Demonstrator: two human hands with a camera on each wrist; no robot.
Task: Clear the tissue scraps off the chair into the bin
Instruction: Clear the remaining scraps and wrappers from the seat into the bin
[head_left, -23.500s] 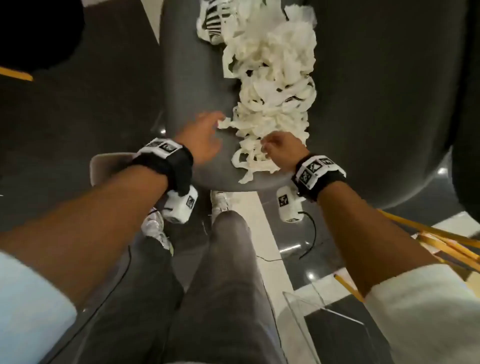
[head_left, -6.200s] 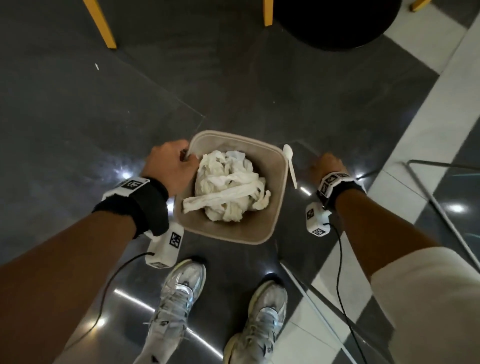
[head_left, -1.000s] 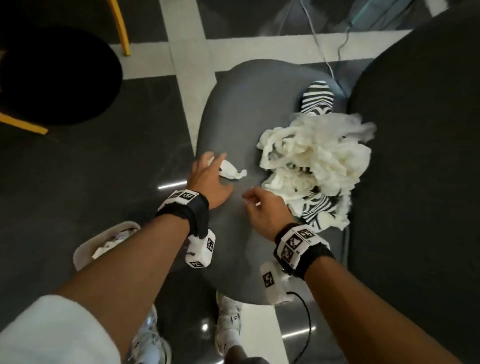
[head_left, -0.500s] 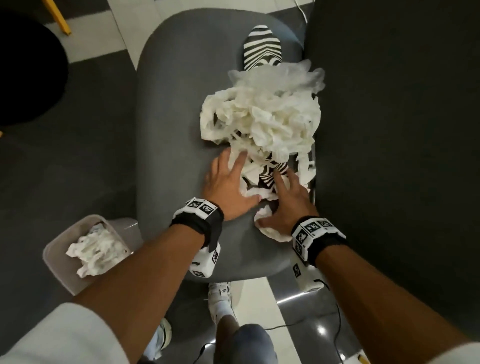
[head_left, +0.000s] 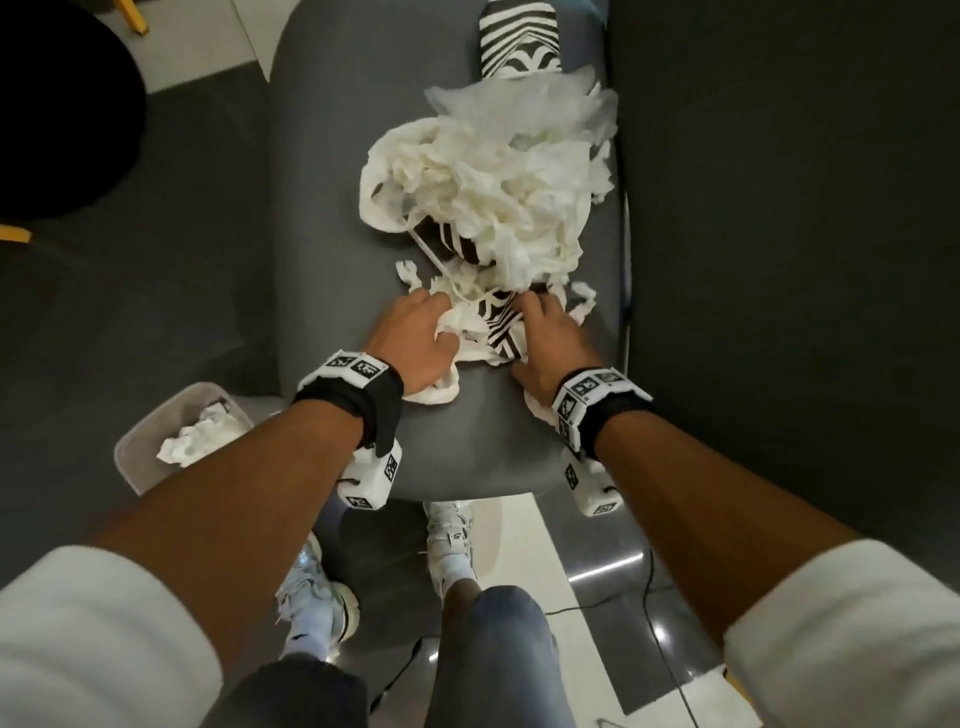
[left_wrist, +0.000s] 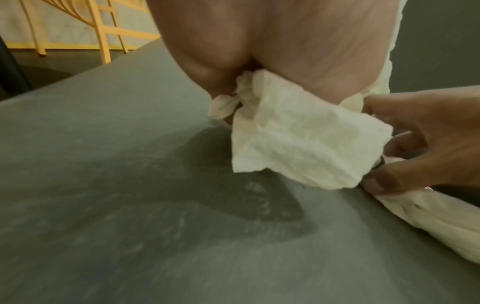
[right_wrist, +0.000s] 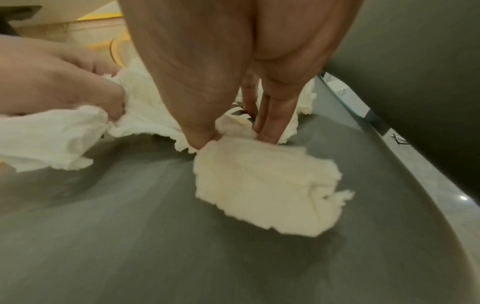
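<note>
On the far left, the head view shows the bin (head_left: 136, 457) standing on the floor beside the chair (head_left: 322, 208). Some crumpled tissue is already inside it. Neither wrist view shows the bin.

Next comes the left hand (head_left: 410, 338). From above it lies on the near edge of the tissue scraps (head_left: 498, 176), which sit in a big white heap on the grey seat. The left wrist view shows more: the fingers are curled in and squeeze a wad of tissue (left_wrist: 298, 144) against the palm, so this hand is clamped on tissue.

Between the two hands, a black and white striped thing (head_left: 498, 322) peeks out from under the scraps. Another striped bit shows at the far end of the heap.

On the right is the right hand (head_left: 550, 338). From above it looks flat on the scraps. The right wrist view shows its fingers (right_wrist: 270, 115) pointing straight down and pressing into the tissue, not wrapped around it. A loose scrap (right_wrist: 265, 185) lies on the seat just below that hand. This view also shows the left hand (right_wrist: 59, 82) gripping its tissue.
</note>
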